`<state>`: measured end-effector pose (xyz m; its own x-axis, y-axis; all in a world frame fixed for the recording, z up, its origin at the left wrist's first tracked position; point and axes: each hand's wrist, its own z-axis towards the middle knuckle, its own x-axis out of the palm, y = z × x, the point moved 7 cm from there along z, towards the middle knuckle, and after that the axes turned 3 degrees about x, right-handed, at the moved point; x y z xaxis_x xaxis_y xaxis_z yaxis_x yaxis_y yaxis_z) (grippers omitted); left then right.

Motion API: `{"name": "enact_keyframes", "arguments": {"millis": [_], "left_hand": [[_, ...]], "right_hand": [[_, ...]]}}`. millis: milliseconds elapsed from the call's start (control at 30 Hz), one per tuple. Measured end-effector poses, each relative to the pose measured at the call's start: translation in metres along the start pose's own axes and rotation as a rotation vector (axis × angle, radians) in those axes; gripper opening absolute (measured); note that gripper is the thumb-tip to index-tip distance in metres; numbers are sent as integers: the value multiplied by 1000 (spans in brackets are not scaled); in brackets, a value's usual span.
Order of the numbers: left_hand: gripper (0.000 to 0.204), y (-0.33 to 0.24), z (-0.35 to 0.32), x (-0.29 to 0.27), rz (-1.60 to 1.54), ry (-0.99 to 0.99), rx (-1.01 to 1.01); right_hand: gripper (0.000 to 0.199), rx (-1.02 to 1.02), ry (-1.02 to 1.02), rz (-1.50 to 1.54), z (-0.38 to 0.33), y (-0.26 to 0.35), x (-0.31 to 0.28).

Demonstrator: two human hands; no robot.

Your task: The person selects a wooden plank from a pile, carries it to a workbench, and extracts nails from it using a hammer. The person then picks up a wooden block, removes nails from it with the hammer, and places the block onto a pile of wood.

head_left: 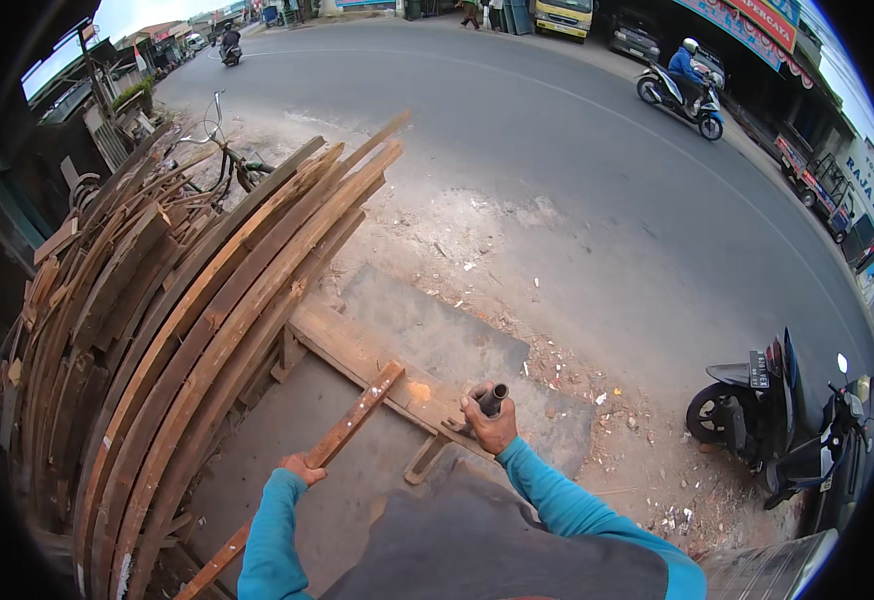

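My left hand (303, 469) is closed around a long reddish-brown wooden batten (353, 420), which has small pale spots along it. The batten slants from the lower left, and its far end lies over a low wooden bench (342, 344). To the right, my right hand (490, 424) grips a dark metal pipe (498, 392) with its hollow end pointing up. Some of the tool shows at the left of my fingers, just over the bench's near end; its lower end cannot be made out.
A tall stack of long timber (219, 330) fills the left, with a bicycle (225, 160) behind it. On the right stands a parked motorcycle (767, 410). Rubble (612, 440) litters the ground past the bench. Along the road (557, 130) a rider in blue passes on a scooter (679, 98).
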<state>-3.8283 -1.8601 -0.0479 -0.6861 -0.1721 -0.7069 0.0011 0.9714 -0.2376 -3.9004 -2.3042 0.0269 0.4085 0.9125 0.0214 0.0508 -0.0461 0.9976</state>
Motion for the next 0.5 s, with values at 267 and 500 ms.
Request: {"name": "enact_keyframes", "arguments": {"millis": [267, 500], "left_hand": [[58, 37, 32, 54, -247, -170, -25], [53, -3, 48, -4, -232, -208, -15]], "right_hand": [[20, 48, 133, -4, 35, -16, -8], [18, 34, 154, 2, 64, 6, 13]]}}
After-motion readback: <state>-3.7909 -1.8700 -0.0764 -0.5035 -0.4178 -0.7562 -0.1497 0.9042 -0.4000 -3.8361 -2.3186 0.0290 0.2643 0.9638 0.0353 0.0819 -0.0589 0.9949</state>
